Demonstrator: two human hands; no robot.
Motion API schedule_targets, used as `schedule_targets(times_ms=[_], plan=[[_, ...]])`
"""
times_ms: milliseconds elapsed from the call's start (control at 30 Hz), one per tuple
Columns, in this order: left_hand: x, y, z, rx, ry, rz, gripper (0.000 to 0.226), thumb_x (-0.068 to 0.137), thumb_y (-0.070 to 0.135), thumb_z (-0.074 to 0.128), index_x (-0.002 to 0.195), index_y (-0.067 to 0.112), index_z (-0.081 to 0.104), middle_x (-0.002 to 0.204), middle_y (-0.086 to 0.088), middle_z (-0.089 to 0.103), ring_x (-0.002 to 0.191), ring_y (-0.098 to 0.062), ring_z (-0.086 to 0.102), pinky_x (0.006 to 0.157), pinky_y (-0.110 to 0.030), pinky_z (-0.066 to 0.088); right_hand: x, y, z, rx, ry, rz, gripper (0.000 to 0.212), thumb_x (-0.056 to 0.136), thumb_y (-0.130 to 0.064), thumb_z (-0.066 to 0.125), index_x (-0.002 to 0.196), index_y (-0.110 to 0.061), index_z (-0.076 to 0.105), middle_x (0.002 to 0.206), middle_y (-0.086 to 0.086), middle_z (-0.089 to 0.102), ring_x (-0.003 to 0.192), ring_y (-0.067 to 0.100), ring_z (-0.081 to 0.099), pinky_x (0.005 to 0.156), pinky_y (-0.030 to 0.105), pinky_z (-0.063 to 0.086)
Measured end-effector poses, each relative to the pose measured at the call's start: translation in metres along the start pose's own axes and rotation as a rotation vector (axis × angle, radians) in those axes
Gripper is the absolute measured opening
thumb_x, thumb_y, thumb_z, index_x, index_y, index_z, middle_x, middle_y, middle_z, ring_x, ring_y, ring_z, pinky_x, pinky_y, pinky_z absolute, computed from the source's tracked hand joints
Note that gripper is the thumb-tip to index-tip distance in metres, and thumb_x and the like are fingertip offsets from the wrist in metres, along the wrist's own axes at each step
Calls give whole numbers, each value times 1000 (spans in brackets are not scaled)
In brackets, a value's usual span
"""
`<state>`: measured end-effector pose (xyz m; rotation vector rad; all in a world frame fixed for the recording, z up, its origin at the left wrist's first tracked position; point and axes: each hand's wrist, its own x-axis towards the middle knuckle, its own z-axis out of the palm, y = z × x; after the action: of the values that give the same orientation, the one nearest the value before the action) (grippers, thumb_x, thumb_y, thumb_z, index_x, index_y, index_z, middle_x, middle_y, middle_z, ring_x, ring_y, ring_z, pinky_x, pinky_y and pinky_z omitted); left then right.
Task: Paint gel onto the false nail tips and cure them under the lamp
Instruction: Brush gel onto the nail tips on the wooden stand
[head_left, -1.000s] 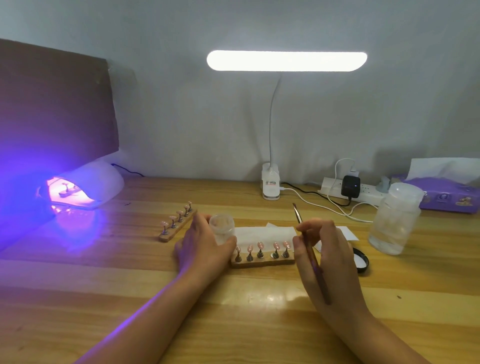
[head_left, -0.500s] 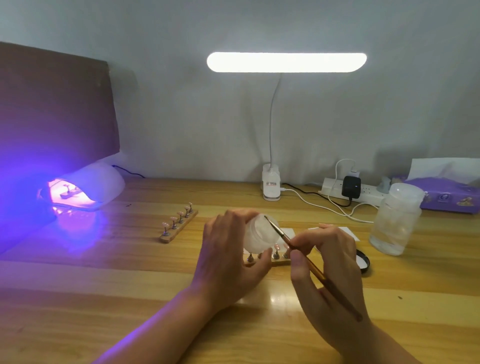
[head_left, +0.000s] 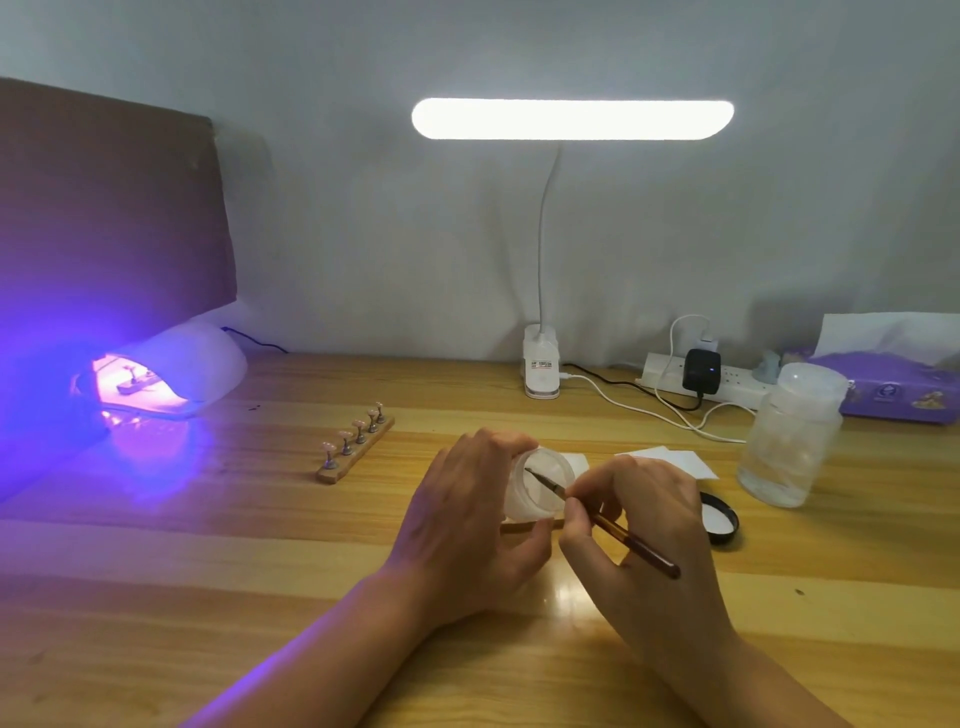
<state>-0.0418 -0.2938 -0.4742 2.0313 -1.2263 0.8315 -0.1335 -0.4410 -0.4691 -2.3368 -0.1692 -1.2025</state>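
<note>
- The brush (head_left: 635, 546) lies slanted: its dark handle end is low and to the right, and its bristle tip points up and left into the mouth of the jar (head_left: 541, 505).
- The right hand (head_left: 660, 512) pinches the brush near its ferrule between thumb and fingertips.
- The left hand (head_left: 462, 525) is curled round the jar, holding it tilted just above the worktop (head_left: 260, 571), mouth towards the brush.
- Half a second ago the tip was only at the jar's rim; a second ago the jar stood upright on the worktop and the brush pointed up.
- The near nail stand (head_left: 522, 526) showed its tips then; now the hands and jar hide all but a strip of its base.
- A second stand (head_left: 356, 444) lies apart to the left, and a third (head_left: 132, 383) sits in the glowing curing lamp (head_left: 208, 358).
- The gel in the jar cannot be made out.
</note>
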Motion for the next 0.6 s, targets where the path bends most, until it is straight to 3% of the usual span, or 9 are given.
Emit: schedule_targets(times_ms=[600], plan=[[0,0,-1,-14,36,-12,59,75,34,79,121,16,46,107,-2,60,93,-18,58,77,-37,50,0,1,0,-10,-8,0,5,84,-31,58,84,-26,59,75,-22,54,78,5,55,93,23,32]])
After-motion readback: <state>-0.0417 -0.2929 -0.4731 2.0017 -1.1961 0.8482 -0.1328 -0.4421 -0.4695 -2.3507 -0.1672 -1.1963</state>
